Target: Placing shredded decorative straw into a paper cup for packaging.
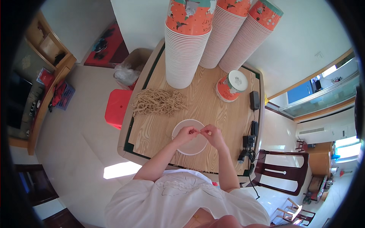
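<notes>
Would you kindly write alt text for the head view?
A person's left hand and right hand pinch close together over a round bowl on a table; anything between them is too small to tell. Beyond are tan cords and three tall stacks of paper tubs.

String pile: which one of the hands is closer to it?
Left. The left hand is over the bowl, to the right of the string pile and nearer the person; the right hand is farther right.
</notes>
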Tool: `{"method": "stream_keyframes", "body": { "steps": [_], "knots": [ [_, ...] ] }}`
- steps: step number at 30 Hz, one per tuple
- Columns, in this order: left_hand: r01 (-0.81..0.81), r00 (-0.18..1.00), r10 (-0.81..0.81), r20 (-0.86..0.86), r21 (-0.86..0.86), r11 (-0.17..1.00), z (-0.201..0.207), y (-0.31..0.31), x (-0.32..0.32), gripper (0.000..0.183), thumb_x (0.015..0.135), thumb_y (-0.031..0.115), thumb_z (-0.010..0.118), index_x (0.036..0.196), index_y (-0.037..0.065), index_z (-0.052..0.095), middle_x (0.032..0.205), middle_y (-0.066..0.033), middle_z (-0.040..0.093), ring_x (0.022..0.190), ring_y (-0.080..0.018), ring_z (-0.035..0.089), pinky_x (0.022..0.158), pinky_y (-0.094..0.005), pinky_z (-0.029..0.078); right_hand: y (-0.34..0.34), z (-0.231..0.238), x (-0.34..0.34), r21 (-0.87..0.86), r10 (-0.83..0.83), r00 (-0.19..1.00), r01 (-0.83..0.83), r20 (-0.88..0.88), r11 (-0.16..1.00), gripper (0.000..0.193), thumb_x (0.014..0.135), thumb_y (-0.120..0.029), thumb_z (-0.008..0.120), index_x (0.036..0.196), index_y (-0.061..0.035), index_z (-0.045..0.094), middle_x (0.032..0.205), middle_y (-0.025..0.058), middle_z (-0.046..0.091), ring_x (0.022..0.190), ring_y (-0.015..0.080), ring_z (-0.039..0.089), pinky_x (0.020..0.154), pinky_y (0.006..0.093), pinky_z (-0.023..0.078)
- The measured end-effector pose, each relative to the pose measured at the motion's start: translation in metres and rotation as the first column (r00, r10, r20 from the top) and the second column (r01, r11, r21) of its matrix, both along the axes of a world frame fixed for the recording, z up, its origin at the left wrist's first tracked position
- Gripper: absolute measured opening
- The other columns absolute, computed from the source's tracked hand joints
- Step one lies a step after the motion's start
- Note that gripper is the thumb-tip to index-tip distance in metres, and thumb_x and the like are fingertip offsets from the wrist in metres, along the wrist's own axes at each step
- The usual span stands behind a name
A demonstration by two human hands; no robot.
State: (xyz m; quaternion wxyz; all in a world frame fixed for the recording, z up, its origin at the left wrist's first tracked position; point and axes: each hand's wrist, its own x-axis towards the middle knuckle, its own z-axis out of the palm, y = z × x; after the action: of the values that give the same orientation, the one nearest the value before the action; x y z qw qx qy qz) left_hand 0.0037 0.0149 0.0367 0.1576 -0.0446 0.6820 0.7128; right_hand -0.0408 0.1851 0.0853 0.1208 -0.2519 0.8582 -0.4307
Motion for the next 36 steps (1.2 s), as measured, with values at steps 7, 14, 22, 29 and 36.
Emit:
{"method": "stream_keyframes", "body": {
  "steps": [7, 14, 22, 29, 36],
  "knots": [
    [-0.060, 0.996, 0.054, -0.078, -0.080, 0.995, -0.013, 0.005, 0.000, 0.009, 0.076, 0.009, 0.057, 0.083, 0.004, 0.061, 0.067, -0.0027, 0.058, 0.061, -0.0087, 0.054, 0.056, -0.0233, 0.043, -0.004, 0.007, 0.005, -0.141, -0.120, 0.986, 0.136, 0.118, 0.981, 0.010, 0.071, 0.000, 0.063, 0.080, -0.0014, 0.063, 0.076, 0.0060, 0.061, 0.074, 0.0139, 0.058, 0.066, 0.0249, 0.046],
    [-0.080, 0.992, 0.077, -0.095, -0.021, 0.997, -0.005, 0.011, 0.002, 0.010, 0.077, 0.005, 0.058, 0.087, 0.002, 0.059, 0.070, 0.0005, 0.055, 0.063, -0.0050, 0.050, 0.056, -0.0192, 0.042, 0.000, -0.001, 0.006, -0.084, -0.101, 0.981, 0.116, 0.166, 0.990, 0.010, 0.072, -0.001, 0.063, 0.082, -0.0004, 0.062, 0.079, 0.0067, 0.062, 0.073, 0.0139, 0.059, 0.068, 0.0253, 0.046],
    [-0.182, 0.973, 0.169, -0.161, -0.070, 0.981, 0.001, 0.019, -0.003, 0.012, 0.076, 0.004, 0.060, 0.088, 0.003, 0.059, 0.070, -0.0003, 0.057, 0.062, -0.0055, 0.050, 0.057, -0.0200, 0.042, -0.002, -0.004, 0.007, -0.107, -0.134, 0.981, 0.150, 0.137, 0.983, 0.010, 0.073, -0.002, 0.063, 0.082, -0.0006, 0.062, 0.077, 0.0069, 0.062, 0.072, 0.0136, 0.058, 0.067, 0.0251, 0.046],
    [-0.235, 0.966, 0.221, -0.132, -0.096, 0.967, -0.004, 0.021, -0.005, 0.007, 0.075, 0.006, 0.063, 0.080, 0.003, 0.061, 0.068, -0.0003, 0.058, 0.061, -0.0057, 0.050, 0.055, -0.0203, 0.041, -0.001, -0.007, 0.003, -0.079, -0.203, 0.970, 0.214, 0.132, 0.974, 0.010, 0.073, -0.005, 0.063, 0.082, 0.0006, 0.061, 0.074, 0.0103, 0.061, 0.070, 0.0173, 0.059, 0.064, 0.0276, 0.047],
    [-0.273, 0.957, 0.264, -0.118, -0.066, 0.960, 0.001, 0.024, -0.006, 0.007, 0.074, 0.009, 0.064, 0.078, 0.004, 0.062, 0.061, 0.0036, 0.053, 0.055, -0.0037, 0.043, 0.049, -0.0200, 0.036, -0.003, -0.006, 0.004, 0.011, -0.204, 0.972, 0.204, 0.116, 0.979, 0.014, 0.081, -0.014, 0.055, 0.084, -0.0008, 0.057, 0.074, 0.0174, 0.059, 0.071, 0.0265, 0.060, 0.060, 0.0334, 0.046]
  ]
}}
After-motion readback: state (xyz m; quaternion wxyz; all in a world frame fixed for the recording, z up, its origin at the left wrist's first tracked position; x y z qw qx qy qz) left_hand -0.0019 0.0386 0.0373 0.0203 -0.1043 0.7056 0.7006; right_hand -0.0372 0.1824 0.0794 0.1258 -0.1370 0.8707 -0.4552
